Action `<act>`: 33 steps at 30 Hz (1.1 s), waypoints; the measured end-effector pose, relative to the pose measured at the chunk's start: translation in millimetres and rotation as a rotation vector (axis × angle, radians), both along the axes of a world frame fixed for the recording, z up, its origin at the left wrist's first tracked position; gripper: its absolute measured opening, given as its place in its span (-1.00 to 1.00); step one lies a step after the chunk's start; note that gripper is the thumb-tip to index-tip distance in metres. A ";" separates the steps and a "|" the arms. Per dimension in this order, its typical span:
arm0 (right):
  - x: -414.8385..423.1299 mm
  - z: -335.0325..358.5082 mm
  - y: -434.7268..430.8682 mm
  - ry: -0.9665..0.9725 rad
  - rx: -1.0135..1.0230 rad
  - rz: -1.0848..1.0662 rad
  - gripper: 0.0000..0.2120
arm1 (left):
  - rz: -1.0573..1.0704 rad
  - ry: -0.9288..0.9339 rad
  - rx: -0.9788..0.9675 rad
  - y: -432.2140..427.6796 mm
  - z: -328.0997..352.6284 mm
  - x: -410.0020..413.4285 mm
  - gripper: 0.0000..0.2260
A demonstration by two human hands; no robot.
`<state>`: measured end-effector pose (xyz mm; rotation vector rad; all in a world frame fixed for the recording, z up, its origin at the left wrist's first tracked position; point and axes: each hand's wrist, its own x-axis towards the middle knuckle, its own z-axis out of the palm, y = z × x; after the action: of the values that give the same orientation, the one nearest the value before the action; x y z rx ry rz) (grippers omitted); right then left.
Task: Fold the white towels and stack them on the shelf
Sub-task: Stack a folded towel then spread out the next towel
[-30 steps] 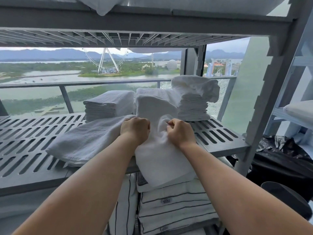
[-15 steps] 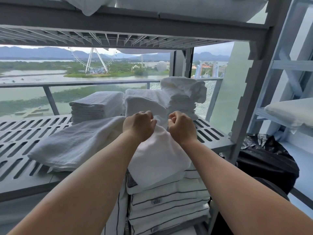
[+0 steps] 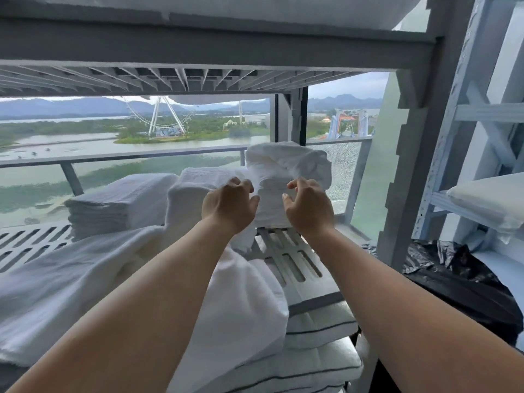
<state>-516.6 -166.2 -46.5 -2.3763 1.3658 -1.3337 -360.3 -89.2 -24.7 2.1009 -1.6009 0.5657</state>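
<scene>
Head view: a grey slatted plastic shelf (image 3: 286, 259) fills the middle of the frame, under a second grey shelf level (image 3: 198, 49), with a glass balcony rail (image 3: 141, 157) and water behind. A large loose white towel (image 3: 71, 285) lies spread over the left of the shelf. Just beside it a rumpled white towel (image 3: 246, 307) hangs over the front edge, touching neither hand. At the back of the shelf stand three piles of folded white towels: a low left pile (image 3: 119, 202), a middle pile (image 3: 195, 188), and a taller right pile (image 3: 283, 165) topped by a crumpled towel. Below the shelf lie white pillows with dark piping (image 3: 317, 330), stacked flat. To the right is a black plastic bag (image 3: 459, 279), and above it a white pillow (image 3: 487, 199) on a pale blue rack. The left hand (image 3: 229, 205) and right hand (image 3: 309, 207) are raised side by side in front of the right pile, released, fingers loosely curved and grasping nothing. Whether the fingertips touch the piles cannot be told
</scene>
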 end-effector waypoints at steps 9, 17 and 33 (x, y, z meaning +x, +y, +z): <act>8.6 11.5 -65.6 0.122 -0.190 -0.053 -0.70 | 0.101 0.019 0.035 -69.7 9.8 -9.7 -0.66; 27.2 21.5 -96.8 0.257 -0.319 -0.106 -0.70 | 0.108 0.042 0.020 -98.2 9.5 8.7 -0.66; 52.9 35.5 -135.9 0.301 -0.183 -0.310 -0.64 | 0.062 0.136 0.098 -150.0 21.1 45.7 -0.60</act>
<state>-463.7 -302.1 -11.0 -2.6566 1.8313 -1.2506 -314.6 -239.1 -3.5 2.2163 -1.5200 0.3628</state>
